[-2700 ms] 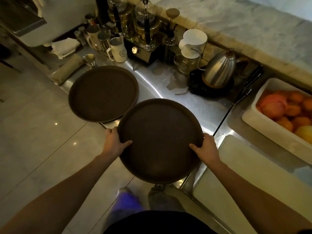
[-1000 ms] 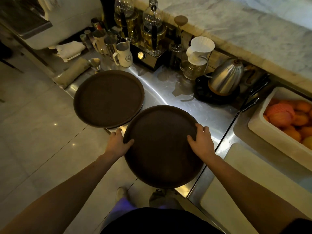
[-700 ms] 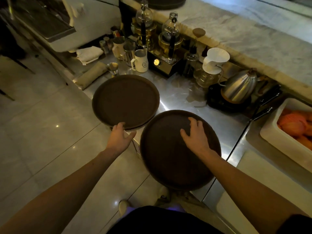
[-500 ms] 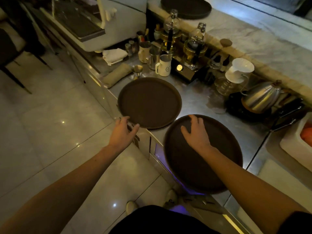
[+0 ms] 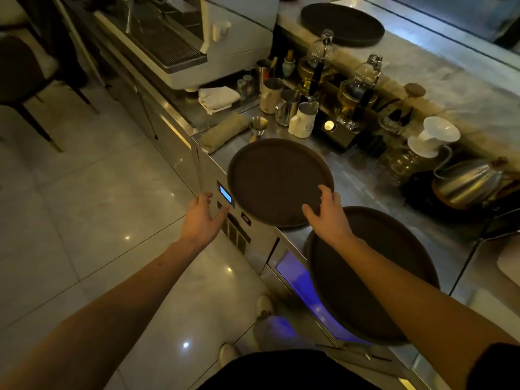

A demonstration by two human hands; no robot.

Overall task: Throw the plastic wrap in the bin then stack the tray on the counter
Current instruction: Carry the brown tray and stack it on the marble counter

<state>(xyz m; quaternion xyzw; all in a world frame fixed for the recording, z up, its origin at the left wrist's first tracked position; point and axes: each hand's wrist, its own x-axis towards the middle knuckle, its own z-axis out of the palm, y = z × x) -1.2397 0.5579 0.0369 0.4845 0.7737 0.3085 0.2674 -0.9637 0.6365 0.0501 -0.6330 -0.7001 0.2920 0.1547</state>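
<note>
Head view, dim light, looking down at a steel counter (image 5: pixel 363 175) with two round dark trays on it. Far tray (image 5: pixel 278 181) sits flat near the counter's front-left corner, its near edge poking out past the counter lip. Near tray (image 5: pixel 374 277) lies just right of and closer than the far tray, also hanging over the front edge, partly hidden under the right forearm. Rims of the two look like they touch or overlap a bit, can't really tell which.

Right hand (image 5: pixel 326 215) on the far tray's near-right rim, fingers curled over the edge, thumb spread out on the tray's surface, so gripping that rim. Left hand (image 5: pixel 204 215) spread wide with nothing in it, hovering off the far tray's near-left edge, out past the counter front, not touching the tray.

Behind the far tray: a small metal jigger (image 5: pixel 258 128), a white mug (image 5: pixel 302 122), a couple of steel pitchers. Steel kettle (image 5: pixel 470 182) well off to the tray's right. Third dark tray (image 5: pixel 342 23) way back on the marble ledge (image 5: pixel 439 77).

No plastic wrap or bin anywhere in view.
</note>
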